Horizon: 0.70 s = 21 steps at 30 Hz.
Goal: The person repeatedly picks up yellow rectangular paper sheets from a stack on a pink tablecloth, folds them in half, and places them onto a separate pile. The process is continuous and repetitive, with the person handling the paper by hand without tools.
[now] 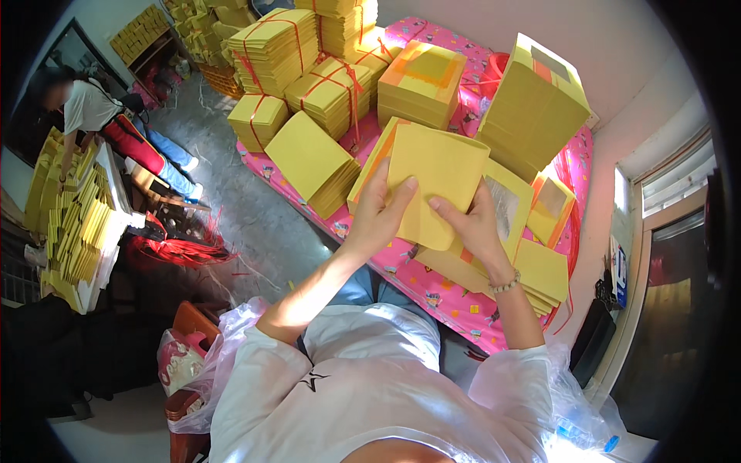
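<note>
My left hand (382, 207) and my right hand (472, 222) grip a yellow paper packet (438, 162) by its two sides, thumbs pressed on its face. It is held tilted over a table with a pink patterned cover (482, 318). Below and behind it lie more yellow packets, one with a grey window-like patch (507, 208), partly hidden by my right hand. Left of my left hand is a fanned stack of yellow packets (312, 158). A beaded bracelet (506, 282) circles my right wrist.
Bundles tied with red ribbon (328, 92) crowd the far side. A tall yellow stack (532, 108) leans at right near a red container (494, 73). Another person (96, 108) bends over a table of yellow packets (77, 235) at left. Red strips (174, 248) hang beside it.
</note>
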Motion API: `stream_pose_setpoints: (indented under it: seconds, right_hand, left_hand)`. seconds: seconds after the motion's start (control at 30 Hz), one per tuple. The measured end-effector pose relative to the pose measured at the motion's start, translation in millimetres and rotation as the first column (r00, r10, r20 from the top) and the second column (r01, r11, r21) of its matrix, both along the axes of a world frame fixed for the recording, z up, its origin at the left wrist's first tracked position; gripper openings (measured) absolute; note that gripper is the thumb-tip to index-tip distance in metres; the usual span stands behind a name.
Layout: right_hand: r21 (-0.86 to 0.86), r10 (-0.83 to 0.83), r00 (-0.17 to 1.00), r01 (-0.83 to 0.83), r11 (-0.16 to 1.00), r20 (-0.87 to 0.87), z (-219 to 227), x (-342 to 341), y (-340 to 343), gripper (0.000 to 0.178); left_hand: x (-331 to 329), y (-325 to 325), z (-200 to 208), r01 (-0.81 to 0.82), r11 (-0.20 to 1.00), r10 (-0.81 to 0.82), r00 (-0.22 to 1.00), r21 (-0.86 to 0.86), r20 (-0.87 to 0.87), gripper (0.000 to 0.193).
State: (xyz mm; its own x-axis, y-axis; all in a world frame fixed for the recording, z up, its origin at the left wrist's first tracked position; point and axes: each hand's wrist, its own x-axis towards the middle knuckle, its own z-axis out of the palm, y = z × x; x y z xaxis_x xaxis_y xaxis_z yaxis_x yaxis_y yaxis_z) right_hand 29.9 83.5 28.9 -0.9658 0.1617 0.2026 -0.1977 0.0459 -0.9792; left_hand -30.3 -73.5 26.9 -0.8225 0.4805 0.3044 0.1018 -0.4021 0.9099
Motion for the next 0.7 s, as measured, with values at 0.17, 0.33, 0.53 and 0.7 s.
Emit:
stream_pose_setpoints:
  seconds: [0.17, 0.33, 0.53, 0.7]
  right_hand:
    - [-0.029, -0.018, 1.0, 0.017, 0.999, -0.023, 5, 7, -7, 0.062]
    - [-0.038, 0.002, 1.0, -0.003, 0.999, -0.006, 6, 11, -8, 0.062]
    - [-0.034, 0.04, 0.998, -0.038, 0.999, 0.044, 10, 11, -1, 0.063]
    - [-0.06, 0.047, 0.997, -0.044, 0.997, 0.061, 11, 12, 1, 0.064]
  left_hand:
    - [6, -2, 2, 0.003, 1.0, -0.004, 1.0, 0.025, 0.02, 0.035]
    - [12, -3, 5, 0.0, 0.999, -0.002, 0.999, 0.045, 0.049, 0.037]
    - [6, -6, -2, 0.072, 0.997, -0.073, 0.997, 0.028, 0.037, 0.043]
    - [9, -5, 3, 0.094, 0.995, -0.095, 0.993, 0.021, 0.064, 0.045]
